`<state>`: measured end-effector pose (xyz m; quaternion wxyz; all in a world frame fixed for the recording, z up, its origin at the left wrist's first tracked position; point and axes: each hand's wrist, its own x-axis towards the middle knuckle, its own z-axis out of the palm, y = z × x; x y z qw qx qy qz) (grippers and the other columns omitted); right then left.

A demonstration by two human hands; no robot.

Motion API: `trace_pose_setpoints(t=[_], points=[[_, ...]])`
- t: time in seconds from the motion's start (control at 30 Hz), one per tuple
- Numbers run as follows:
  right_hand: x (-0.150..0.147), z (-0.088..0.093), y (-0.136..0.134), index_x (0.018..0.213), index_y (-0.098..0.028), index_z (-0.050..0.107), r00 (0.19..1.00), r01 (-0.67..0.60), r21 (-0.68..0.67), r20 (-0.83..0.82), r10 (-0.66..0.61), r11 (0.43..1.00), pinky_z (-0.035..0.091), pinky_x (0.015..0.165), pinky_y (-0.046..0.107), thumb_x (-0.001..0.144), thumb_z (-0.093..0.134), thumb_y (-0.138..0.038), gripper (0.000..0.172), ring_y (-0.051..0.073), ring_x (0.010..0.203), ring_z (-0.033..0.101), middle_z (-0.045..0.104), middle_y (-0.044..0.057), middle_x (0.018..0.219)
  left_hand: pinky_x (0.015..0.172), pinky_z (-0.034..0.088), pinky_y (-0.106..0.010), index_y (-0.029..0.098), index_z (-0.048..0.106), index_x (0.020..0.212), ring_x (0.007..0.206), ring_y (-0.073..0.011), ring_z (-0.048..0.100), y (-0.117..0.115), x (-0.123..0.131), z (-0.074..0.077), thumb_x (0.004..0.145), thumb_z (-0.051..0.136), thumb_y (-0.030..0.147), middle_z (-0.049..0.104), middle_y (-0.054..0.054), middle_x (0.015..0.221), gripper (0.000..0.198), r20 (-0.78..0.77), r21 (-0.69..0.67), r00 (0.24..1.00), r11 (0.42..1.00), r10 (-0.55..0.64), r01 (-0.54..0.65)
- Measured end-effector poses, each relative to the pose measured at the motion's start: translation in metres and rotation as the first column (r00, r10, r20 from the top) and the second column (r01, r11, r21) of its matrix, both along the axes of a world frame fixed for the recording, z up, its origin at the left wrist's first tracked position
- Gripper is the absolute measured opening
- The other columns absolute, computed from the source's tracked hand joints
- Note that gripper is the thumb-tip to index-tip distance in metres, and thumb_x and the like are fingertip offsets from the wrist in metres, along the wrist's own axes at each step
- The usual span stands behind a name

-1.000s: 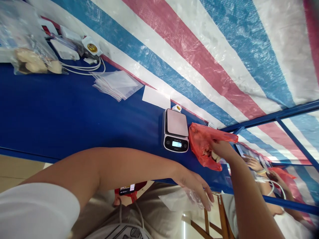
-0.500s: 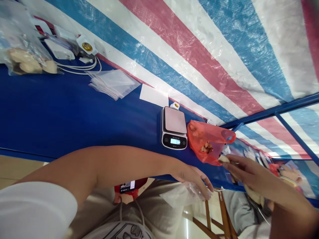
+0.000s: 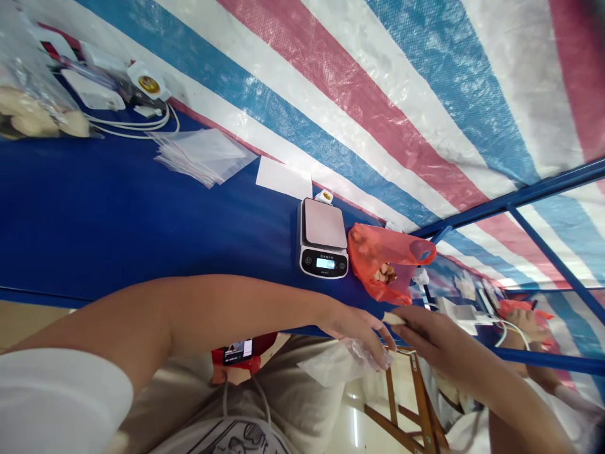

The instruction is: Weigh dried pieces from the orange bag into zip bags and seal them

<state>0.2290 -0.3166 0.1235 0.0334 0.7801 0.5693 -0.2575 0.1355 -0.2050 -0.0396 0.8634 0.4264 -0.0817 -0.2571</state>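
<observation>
My left hand [image 3: 362, 331] is closed on a clear plastic bag [image 3: 331, 364] that hangs over my lap below the table's front edge. Just right of it, my right hand [image 3: 420, 331] pinches a pale, flat piece [image 3: 394, 319] between thumb and fingers, close to the left fingertips. A red plastic bag [image 3: 373, 249] lies open on the blue table [image 3: 227, 233], with brown and cream pieces [image 3: 384, 273] inside. Left of that bag stands a digital scale [image 3: 324, 227] with a bare plate and a lit display.
Flat clear bags [image 3: 203, 153] and a white card [image 3: 284, 177] lie along the back. At far left are a bag of pale pieces [image 3: 35, 120], a cable and white devices. Another person's hand [image 3: 524, 321] shows at right, beyond a blue frame [image 3: 548, 239].
My right hand has moved left from beside the red bag to near my left hand, carrying the pale piece. The whole view has shifted slightly.
</observation>
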Motion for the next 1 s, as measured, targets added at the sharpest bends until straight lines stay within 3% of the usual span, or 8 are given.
trace_pose_setpoints(t=[0.07, 0.17, 0.27, 0.4, 0.5, 0.6, 0.77, 1.0], points=[[-0.002, -0.002, 0.005, 0.084, -0.024, 0.066, 0.997, 0.078, 0.178, 0.012, -0.081, 0.981, 0.046, 0.064, 0.029, 0.098, 0.053, -0.052, 0.033, 0.020, 0.069, 0.061, 0.068, 0.003, 0.076, 0.083, 0.055, -0.033, 0.021, 0.061, 0.106, 0.085, -0.0142, 0.070, 0.002, -0.002, 0.003, 0.044, 0.100, 0.027, 0.072, 0.002, 0.094, 0.073, -0.029, 0.000, 1.000, 1.000, 0.000, 0.000], [-0.006, -0.017, 0.011, 0.090, -0.023, 0.064, 0.968, 0.245, 0.417, -0.056, -0.244, 0.876, 0.043, 0.059, 0.027, 0.098, 0.055, -0.054, 0.033, 0.017, 0.063, 0.056, 0.060, 0.000, 0.068, 0.084, 0.055, -0.031, 0.021, 0.061, 0.106, 0.086, -0.0131, 0.069, 0.004, -0.006, 0.010, 0.042, 0.100, 0.021, 0.072, 0.003, 0.094, 0.075, -0.065, -0.017, 0.998, 1.000, 0.009, -0.011], [-0.012, -0.040, 0.015, 0.099, -0.022, 0.065, 0.934, 0.356, 0.519, -0.169, -0.314, 0.777, 0.043, 0.058, 0.027, 0.098, 0.055, -0.056, 0.035, 0.016, 0.060, 0.054, 0.058, -0.002, 0.066, 0.083, 0.054, -0.029, 0.020, 0.060, 0.098, 0.082, -0.0124, 0.069, 0.003, -0.009, 0.016, 0.036, 0.097, 0.011, 0.073, 0.004, 0.090, 0.072, -0.059, -0.042, 0.998, 0.999, 0.020, -0.022], [-0.020, -0.059, 0.017, 0.102, -0.022, 0.065, 0.906, 0.417, 0.573, -0.206, -0.369, 0.705, 0.047, 0.059, 0.028, 0.098, 0.056, -0.058, 0.038, 0.017, 0.061, 0.056, 0.060, -0.001, 0.069, 0.085, 0.053, -0.030, 0.016, 0.068, 0.088, 0.078, -0.0129, 0.067, 0.003, -0.010, 0.020, 0.036, 0.093, 0.012, 0.071, 0.004, 0.084, 0.058, 0.025, -0.040, 0.999, 0.999, 0.027, -0.026], [-0.022, -0.063, 0.015, 0.100, -0.022, 0.066, 0.900, 0.432, 0.564, -0.216, -0.379, 0.704, 0.048, 0.059, 0.028, 0.097, 0.058, -0.059, 0.038, 0.017, 0.061, 0.059, 0.061, -0.001, 0.069, 0.088, 0.052, -0.032, 0.016, 0.069, 0.087, 0.078, -0.0134, 0.066, 0.004, -0.010, 0.021, 0.036, 0.092, 0.012, 0.070, 0.003, 0.084, 0.056, 0.030, -0.041, 0.999, 0.998, 0.043, -0.042], [-0.023, -0.062, 0.012, 0.096, -0.022, 0.064, 0.862, 0.504, 0.492, -0.328, -0.386, 0.710, 0.047, 0.052, 0.027, 0.095, 0.060, -0.062, 0.041, 0.016, 0.055, 0.059, 0.061, -0.002, 0.065, 0.088, 0.051, -0.032, 0.016, 0.069, 0.088, 0.081, -0.0134, 0.067, 0.004, -0.009, 0.020, 0.037, 0.091, 0.010, 0.070, 0.003, 0.086, 0.056, 0.056, -0.062, 0.996, 0.996, 0.073, -0.070], [-0.025, -0.058, 0.011, 0.102, -0.022, 0.062, 0.755, 0.637, 0.412, -0.504, -0.419, 0.652, 0.053, 0.052, 0.028, 0.090, 0.065, -0.066, 0.045, 0.018, 0.054, 0.063, 0.065, -0.001, 0.065, 0.082, 0.051, -0.029, 0.015, 0.071, 0.089, 0.084, -0.0135, 0.067, 0.000, -0.004, 0.013, 0.045, 0.093, 0.021, 0.070, 0.002, 0.087, 0.050, 0.060, -0.074, 0.994, 0.994, 0.091, -0.087], [-0.014, -0.050, 0.001, 0.095, -0.022, 0.062, 0.834, 0.534, 0.491, -0.438, -0.335, 0.688, 0.035, 0.045, 0.023, 0.097, 0.063, -0.056, 0.035, 0.010, 0.049, 0.042, 0.048, -0.006, 0.059, 0.080, 0.054, -0.033, 0.020, 0.065, 0.098, 0.082, -0.0154, 0.069, -0.001, 0.001, 0.008, 0.035, 0.094, 0.015, 0.072, 0.004, 0.087, 0.070, -0.053, -0.048, 0.990, 0.989, 0.134, -0.137]])
